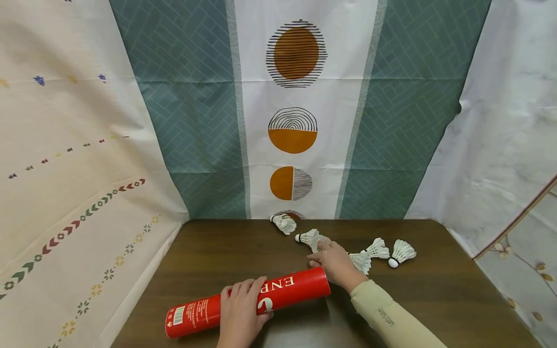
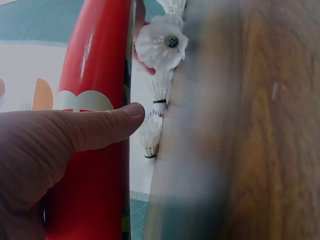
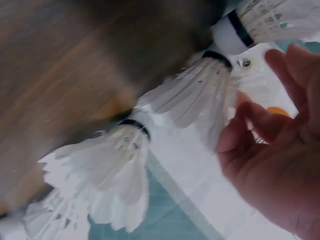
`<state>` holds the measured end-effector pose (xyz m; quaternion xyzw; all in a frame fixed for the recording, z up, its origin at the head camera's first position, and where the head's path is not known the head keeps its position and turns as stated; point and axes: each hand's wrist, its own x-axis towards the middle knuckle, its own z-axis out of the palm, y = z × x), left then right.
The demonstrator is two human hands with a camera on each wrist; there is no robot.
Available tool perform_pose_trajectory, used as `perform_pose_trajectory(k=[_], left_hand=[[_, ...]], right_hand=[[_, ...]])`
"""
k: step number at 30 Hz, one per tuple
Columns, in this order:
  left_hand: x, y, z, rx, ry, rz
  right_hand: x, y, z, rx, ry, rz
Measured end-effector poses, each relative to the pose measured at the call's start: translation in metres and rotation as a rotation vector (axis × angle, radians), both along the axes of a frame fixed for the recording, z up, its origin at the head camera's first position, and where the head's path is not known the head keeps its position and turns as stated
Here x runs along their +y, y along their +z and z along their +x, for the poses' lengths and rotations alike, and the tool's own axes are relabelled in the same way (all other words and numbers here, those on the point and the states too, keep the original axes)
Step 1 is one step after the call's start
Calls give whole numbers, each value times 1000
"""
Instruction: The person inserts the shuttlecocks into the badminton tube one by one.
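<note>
I have the left hand [image 1: 242,307] gripping the red tube [image 1: 300,288] aslant over the worktop [image 1: 209,261], fingers masking part of its lettering. Right hand [image 1: 338,265] sits among white shuttlecocks [image 1: 308,236], partly covering them; fingers loosely bent, grasping nothing I can see, contact with feathers unclear. Worktop blurs in both wrist views.

Red tube [image 1: 298,291] gripped by left hand [image 1: 241,309], held aslant over desk [image 1: 204,263]. Right hand [image 1: 337,263] extended beside tube's right end; shuttlecocks [image 1: 403,251] scattered on both sides of that hand.
</note>
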<state>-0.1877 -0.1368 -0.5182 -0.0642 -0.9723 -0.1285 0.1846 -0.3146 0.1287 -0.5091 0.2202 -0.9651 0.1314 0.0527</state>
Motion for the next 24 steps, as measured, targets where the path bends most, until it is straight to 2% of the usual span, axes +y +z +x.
perform_pose_trajectory(k=[3,6,10,13,15,19,21,24], left_hand=[[-2,0,0,-19,12,3],[-3,0,0,-28,18,7],[-5,-1,0,-26,24,5],[-5,-1,-1,-22,28,5],[-6,-1,-1,-24,29,8],[-6,-1,-2,-33,34,20],[-6,-1,-2,-30,44,24],[-7,0,-3,-14,67,32]], right_hand=[[-5,0,-1,-51,-32,60],[-8,-2,-3,-41,-87,103],[-3,-3,-2,154,-128,38],[8,2,2,251,-163,-130],[16,9,6,196,-210,-290],[36,22,18,-25,-303,-636],[47,27,26,-122,-333,-752],[60,33,38,-215,-358,-849]])
